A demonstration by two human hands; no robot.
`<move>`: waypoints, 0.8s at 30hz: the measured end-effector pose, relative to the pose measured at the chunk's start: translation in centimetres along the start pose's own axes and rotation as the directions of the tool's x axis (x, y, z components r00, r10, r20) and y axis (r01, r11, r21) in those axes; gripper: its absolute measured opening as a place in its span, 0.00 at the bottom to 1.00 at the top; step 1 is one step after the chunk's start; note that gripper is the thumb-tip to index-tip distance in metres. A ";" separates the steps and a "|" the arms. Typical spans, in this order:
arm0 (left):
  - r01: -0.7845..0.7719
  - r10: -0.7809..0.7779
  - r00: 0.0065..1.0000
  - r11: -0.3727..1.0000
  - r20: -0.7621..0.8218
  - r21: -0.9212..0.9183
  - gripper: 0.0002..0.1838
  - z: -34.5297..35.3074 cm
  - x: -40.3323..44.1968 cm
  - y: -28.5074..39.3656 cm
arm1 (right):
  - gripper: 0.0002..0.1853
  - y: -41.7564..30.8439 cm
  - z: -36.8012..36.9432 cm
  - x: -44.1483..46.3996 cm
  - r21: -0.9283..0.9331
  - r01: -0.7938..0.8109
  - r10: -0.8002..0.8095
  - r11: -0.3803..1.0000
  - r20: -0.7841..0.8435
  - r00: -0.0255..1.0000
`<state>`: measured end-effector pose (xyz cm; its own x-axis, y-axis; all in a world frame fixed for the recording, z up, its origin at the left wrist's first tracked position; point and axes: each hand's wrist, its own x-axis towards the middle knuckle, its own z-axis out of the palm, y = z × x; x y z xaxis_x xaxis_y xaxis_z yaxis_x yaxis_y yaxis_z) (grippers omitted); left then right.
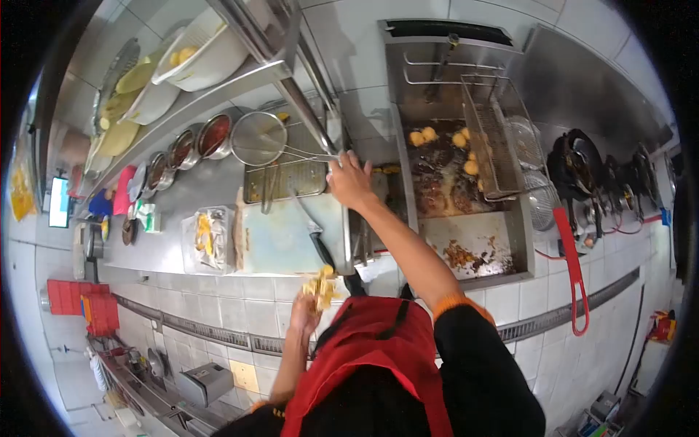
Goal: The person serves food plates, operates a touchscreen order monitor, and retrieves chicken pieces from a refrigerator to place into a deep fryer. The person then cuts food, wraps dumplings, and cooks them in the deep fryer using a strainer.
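My left hand (306,315) is low, in front of the counter edge, closed around yellowish crumpled food pieces (320,287). My right hand (351,180) reaches forward over the counter's right edge, at the handle end of a round mesh strainer (259,138); its fingers are bent, and their grip on the handle is hard to make out. Beside it lies a metal tray with a rack (291,175). A black-handled knife (320,247) rests on the pale cutting board (277,237). Round golden balls (422,137) float in the dark oil of the fryer (444,175).
A wire fry basket (495,146) sits over the fryer's right side, with a red-handled strainer (571,269) beyond. Metal bowls (215,137) line the counter's back, under a shelf (240,84). Left of the board is a foil-lined container (211,240). Black pans (579,164) hang right.
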<state>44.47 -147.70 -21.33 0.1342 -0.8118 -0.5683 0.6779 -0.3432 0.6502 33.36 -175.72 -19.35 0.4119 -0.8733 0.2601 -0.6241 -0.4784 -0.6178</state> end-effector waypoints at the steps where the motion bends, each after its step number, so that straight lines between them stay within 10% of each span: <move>1: 0.017 -0.018 0.994 1.000 -0.106 -0.010 0.20 -0.5 -1.6 0.0 | 0.18 0.5 2.2 2.1 -0.235 -0.061 0.057 0.970 -0.027 0.998; 3: 0.018 -0.035 0.973 0.997 -0.230 -0.073 0.18 -2.6 -4.2 -0.1 | 0.20 1.6 6.4 5.6 -0.444 -0.119 0.098 0.888 -0.069 0.993; 5: 0.006 -0.057 0.937 0.989 -0.343 -0.147 0.17 -4.7 -5.8 -0.1 | 0.21 2.2 10.0 7.5 -0.399 -0.367 0.447 0.840 0.127 0.885; 7: 0.041 -0.095 0.910 0.989 -0.403 -0.140 0.17 -5.7 -6.9 0.6 | 0.19 -0.9 6.8 7.1 -0.376 -0.229 0.351 0.898 0.298 0.888; 9: 0.068 -0.103 0.912 0.993 -0.397 -0.099 0.17 -7.6 -6.3 1.1 | 0.11 -2.4 6.3 7.7 -0.105 -0.453 0.454 0.885 0.411 0.791; 18: 0.146 -0.144 0.987 0.989 -0.077 0.029 0.21 -8.4 0.6 8.6 | 0.07 -5.7 -2.5 -13.2 0.605 -0.312 0.362 0.732 0.042 0.931; 20: 0.185 -0.185 0.983 0.982 0.003 0.037 0.23 -7.7 1.5 9.1 | 0.07 -8.5 -7.8 -19.6 0.399 -0.355 0.431 0.845 -0.117 0.895; 24: 0.236 -0.274 0.947 0.947 0.166 0.219 0.25 -4.1 3.1 9.2 | 0.05 -9.1 -12.1 -26.7 0.257 -0.736 0.780 0.626 -0.206 0.591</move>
<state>54.03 -151.43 -19.17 -0.1790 -0.7532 -0.6330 0.5152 -0.6199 0.5919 20.00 -149.13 -11.68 -0.3798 -0.9083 -0.1753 -0.5235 0.3673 -0.7688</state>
